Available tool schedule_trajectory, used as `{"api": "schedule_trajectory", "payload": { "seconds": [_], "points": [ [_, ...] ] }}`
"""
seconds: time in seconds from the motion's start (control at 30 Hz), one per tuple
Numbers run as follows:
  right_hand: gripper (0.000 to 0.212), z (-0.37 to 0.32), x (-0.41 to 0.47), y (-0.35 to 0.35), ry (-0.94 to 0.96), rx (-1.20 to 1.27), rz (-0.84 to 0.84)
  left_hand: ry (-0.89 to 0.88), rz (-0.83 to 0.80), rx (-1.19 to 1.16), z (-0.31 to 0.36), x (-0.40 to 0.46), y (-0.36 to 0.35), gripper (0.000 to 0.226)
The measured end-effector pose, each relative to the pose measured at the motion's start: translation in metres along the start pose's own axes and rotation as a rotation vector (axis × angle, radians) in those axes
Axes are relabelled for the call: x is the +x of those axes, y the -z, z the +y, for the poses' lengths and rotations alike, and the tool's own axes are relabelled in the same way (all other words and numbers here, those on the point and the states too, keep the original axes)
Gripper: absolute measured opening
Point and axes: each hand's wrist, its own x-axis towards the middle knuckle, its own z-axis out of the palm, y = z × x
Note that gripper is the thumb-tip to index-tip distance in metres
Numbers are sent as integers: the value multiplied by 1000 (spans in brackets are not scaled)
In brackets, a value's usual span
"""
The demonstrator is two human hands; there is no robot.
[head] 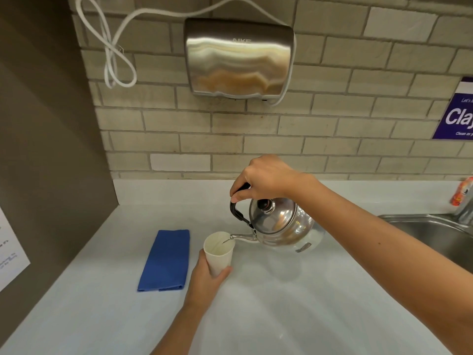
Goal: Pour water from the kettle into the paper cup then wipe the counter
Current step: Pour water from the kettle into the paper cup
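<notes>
A shiny steel kettle with a black handle is tilted to the left above the pale counter. My right hand grips its handle from above. The spout tip sits just over the rim of a white paper cup, and a thin stream of water runs into it. My left hand wraps the lower part of the cup, holding it a little tilted. A folded blue cloth lies flat on the counter, left of the cup.
A steel sink with a tap sits at the right edge. A metal hand dryer hangs on the brick wall above. A dark side wall closes the left. A purple sign is on the right wall.
</notes>
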Motion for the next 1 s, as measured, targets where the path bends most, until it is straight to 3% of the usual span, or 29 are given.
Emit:
{"api": "schedule_trajectory", "payload": {
  "seconds": [1.0],
  "points": [
    [28,-2,3,4,22,-38,-34,-8,4,3,-6,3,-3,76]
  ]
}}
